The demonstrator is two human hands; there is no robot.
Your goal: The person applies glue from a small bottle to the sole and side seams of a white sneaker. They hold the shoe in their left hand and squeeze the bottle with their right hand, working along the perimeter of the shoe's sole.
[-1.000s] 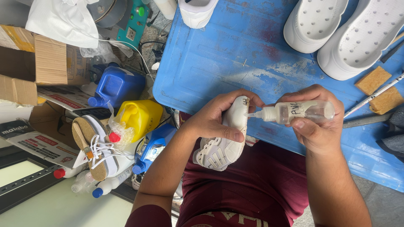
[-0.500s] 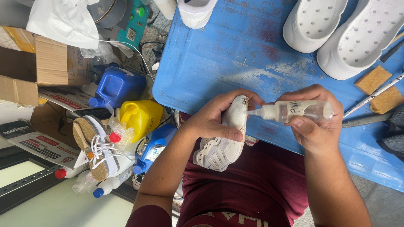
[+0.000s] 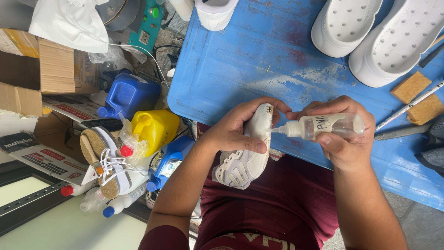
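Both hands are working close together over the person's lap, at the near edge of the blue table (image 3: 259, 55). Left hand (image 3: 238, 127) is wrapping its fingers round a white sneaker (image 3: 247, 153), gripping it tight with the heel end up and the sole facing the other hand. Right hand (image 3: 344, 139) is closed round a small clear squeeze bottle (image 3: 323, 126), lying on its side, and its thin white tip is pointing at the top of the sneaker, just about touching it. If the right hand is squeezing too hard, too much liquid could be running out and dripping onto the dark red shirt (image 3: 286, 203) below. If the left hand is slipping, the sneaker could be falling down into the lap, and the tip could be missing its spot. Farther back on the table, two white perforated soles (image 3: 370, 28) are lying, with two tan sponge blocks (image 3: 418, 97) near them. Off to the left, a yellow jug (image 3: 155, 127) and a blue jug (image 3: 127, 95) are standing on the floor beside cardboard boxes (image 3: 41, 65).
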